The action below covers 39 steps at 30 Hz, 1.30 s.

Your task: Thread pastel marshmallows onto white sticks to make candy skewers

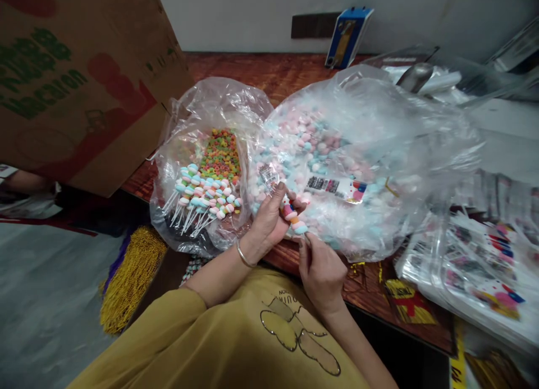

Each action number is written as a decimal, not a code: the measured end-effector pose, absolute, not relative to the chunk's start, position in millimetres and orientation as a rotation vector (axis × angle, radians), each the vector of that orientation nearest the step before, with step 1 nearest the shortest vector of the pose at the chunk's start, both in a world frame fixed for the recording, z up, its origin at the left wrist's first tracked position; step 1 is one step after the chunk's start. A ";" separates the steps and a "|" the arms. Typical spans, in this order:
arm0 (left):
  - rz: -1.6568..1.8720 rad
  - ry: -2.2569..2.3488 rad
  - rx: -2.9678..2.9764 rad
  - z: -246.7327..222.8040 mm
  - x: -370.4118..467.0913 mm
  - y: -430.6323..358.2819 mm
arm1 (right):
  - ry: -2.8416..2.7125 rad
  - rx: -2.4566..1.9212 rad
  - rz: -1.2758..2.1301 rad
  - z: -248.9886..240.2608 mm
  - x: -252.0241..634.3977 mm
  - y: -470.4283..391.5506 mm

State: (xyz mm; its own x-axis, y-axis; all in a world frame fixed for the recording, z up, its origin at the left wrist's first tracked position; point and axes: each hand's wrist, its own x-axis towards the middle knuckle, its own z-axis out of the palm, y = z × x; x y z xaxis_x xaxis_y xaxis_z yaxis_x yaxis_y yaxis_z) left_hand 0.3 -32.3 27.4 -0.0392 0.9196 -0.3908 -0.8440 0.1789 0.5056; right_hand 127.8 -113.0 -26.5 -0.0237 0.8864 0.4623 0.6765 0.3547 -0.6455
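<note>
My left hand (pixel 272 214), with a bangle at the wrist, is closed around a marshmallow skewer (pixel 298 226). Colourful printed clear film covers the skewer's upper part, and pink, orange and blue marshmallows show at its lower end. Just below the blue one, my right hand (pixel 323 270) pinches the skewer's lower end between thumb and fingers; whether stick or film lies in the pinch is hidden. Behind both hands rests a large clear bag of pastel marshmallows (pixel 309 133), with a flat printed wrapper (pixel 337 188) on it. Several marshmallow skewers (pixel 202 195) lie left of my left hand.
Fruit-coloured ring candies (pixel 221 156) sit in a clear bag (pixel 227 94). A cardboard box (pixel 80 125) stands left, a blue device (pixel 348 38) at the wall. Printed wrappers (pixel 484 265) and a gold packet (pixel 408 302) lie right; a metal scoop (pixel 416 76) is behind. Gold ties (pixel 135 277) hang lower left.
</note>
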 end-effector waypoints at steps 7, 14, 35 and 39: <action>1.347 0.639 0.255 34.7 -3.5 -41.8 | -0.772 -0.982 1.942 -8.9 127.0 -117.6; 1.336 0.688 0.308 28.1 4.7 -43.3 | -1.362 -1.316 1.053 -19.4 128.5 -115.8; 1.261 0.808 0.392 24.3 19.2 -56.9 | -1.603 -1.386 0.606 -22.1 125.8 -106.7; 1.184 0.792 0.444 18.2 17.4 -56.8 | -1.676 -1.356 0.504 -28.1 129.8 -104.5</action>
